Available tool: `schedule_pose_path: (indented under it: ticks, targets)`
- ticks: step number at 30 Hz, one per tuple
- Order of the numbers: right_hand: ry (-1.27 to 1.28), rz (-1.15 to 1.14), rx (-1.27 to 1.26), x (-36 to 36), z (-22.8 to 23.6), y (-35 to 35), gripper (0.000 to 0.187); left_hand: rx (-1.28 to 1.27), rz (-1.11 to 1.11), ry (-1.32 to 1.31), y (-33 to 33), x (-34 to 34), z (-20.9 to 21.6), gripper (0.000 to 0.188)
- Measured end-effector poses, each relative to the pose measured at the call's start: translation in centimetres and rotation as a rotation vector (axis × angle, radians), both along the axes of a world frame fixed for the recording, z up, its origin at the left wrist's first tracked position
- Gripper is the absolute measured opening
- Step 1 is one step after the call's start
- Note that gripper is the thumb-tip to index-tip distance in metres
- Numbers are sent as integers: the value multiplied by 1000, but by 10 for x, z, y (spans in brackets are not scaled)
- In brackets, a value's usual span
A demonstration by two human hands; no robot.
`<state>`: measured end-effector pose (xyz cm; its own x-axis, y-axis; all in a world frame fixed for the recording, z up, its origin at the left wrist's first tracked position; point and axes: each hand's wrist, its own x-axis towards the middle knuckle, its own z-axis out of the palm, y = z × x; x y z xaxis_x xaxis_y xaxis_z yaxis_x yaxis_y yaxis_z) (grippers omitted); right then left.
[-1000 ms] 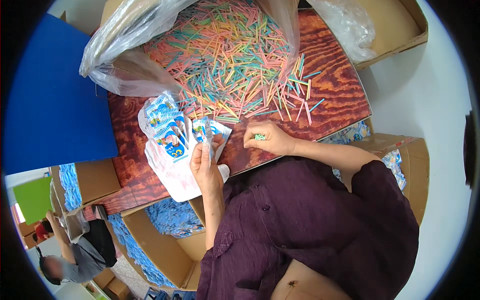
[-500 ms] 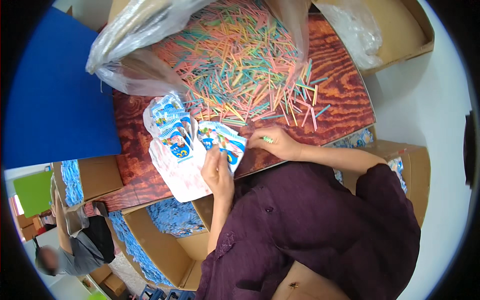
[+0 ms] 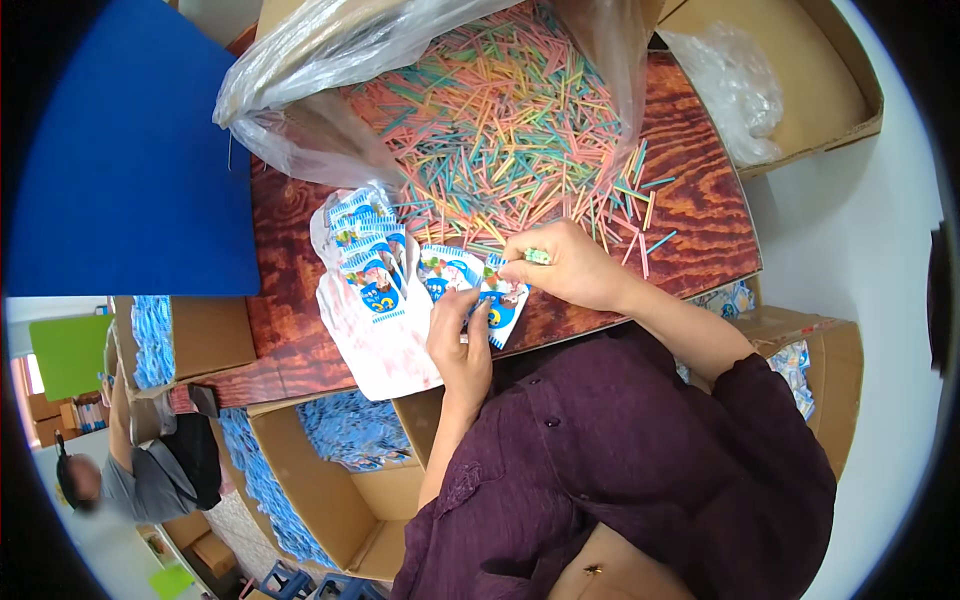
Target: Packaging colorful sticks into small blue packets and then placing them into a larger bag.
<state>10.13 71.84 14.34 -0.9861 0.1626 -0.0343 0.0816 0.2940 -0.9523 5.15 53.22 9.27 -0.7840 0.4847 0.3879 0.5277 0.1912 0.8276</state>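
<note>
Between my hands is a small blue-and-white printed packet (image 3: 503,312). My left hand (image 3: 460,348) pinches its left side with thumb and fingertips. At its upper edge are the thumb and fingertips of my right hand (image 3: 572,268), whose curled fingers also hold short pale green sticks (image 3: 538,257). Whether the packet's top is open I cannot make out. Another such packet (image 3: 445,268) lies just left, partly behind my left fingers. Several more packets (image 3: 372,285) overlap in a row on a white sheet (image 3: 375,350) with pinkish smudges.
A heap of short coloured sticks (image 3: 500,130) spills from a clear plastic bag (image 3: 310,150) onto the wood-patterned table (image 3: 280,340). Cartons of packets (image 3: 355,435) stand below the table edge. A blue panel (image 3: 130,160) rises at left. Another person (image 3: 160,480) is at far left.
My right hand has moved up and inward to the packet's upper edge. The packet now sits apart from its neighbour, between both hands. The whole view has shifted slightly.
</note>
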Motion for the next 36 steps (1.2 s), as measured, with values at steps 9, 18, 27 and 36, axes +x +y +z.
schedule_pose_path:
  ticks: [9,18,27,36]
  targets:
    - [150,-155,-101,6,-8,-10,17,-33,65,115,-2,-3,-1,12]
    - [161,-224,-1272,-21,8,6,45,-64,73,345,4,-2,-3,18]
    - [105,-252,-1044,-25,0,-35,48,-5,127,188,8,5,-7,22]
    - [169,165,-345,-12,-3,-30,65,60,231,304,5,1,-9,24]
